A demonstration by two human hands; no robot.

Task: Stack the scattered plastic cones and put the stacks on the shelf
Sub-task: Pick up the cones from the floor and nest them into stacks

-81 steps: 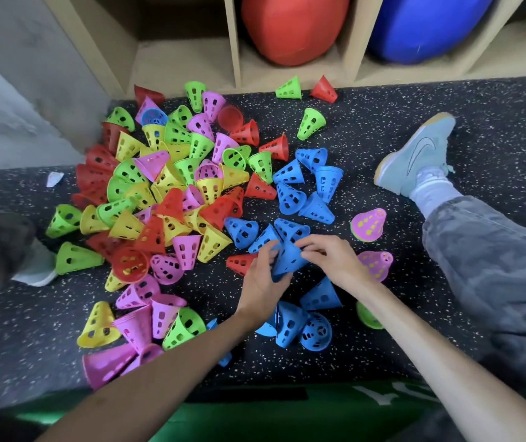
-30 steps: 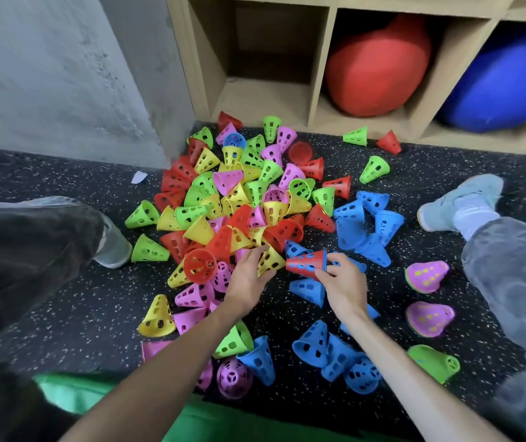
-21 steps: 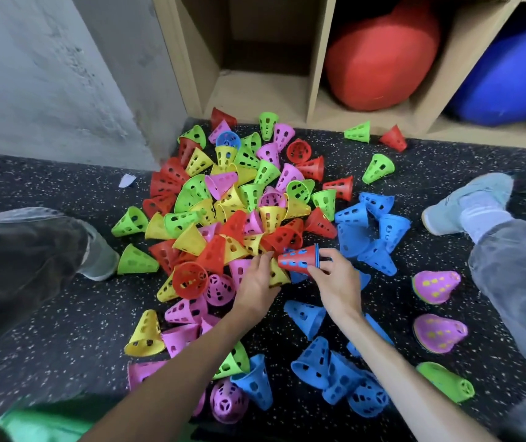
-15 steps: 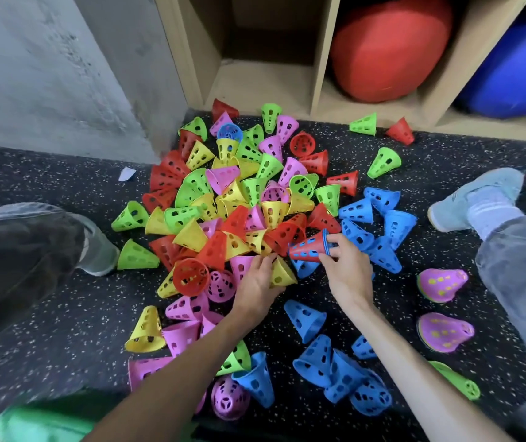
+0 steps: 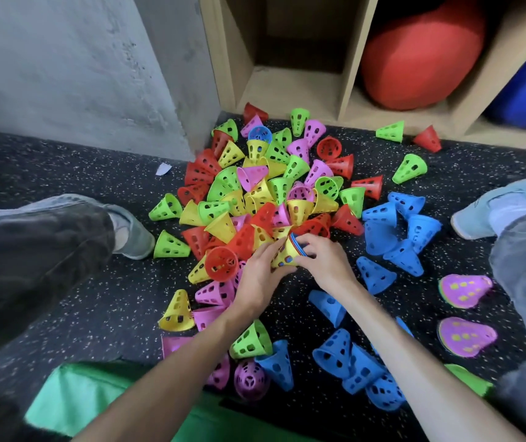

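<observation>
Both hands (image 5: 290, 266) masking nested cones (image 5: 288, 253)

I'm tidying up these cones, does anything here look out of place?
One blue cone lies at the far edge of the mixed pile, apart from the other blue cones grouped on the right. A white scrap also lies on the floor by the wall.

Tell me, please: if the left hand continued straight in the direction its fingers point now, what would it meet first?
Its fingers already touch the yellow cone that the left hand and right hand hold together. Straight past it, probably the red cones in the pile, though depth is unclear.
</observation>
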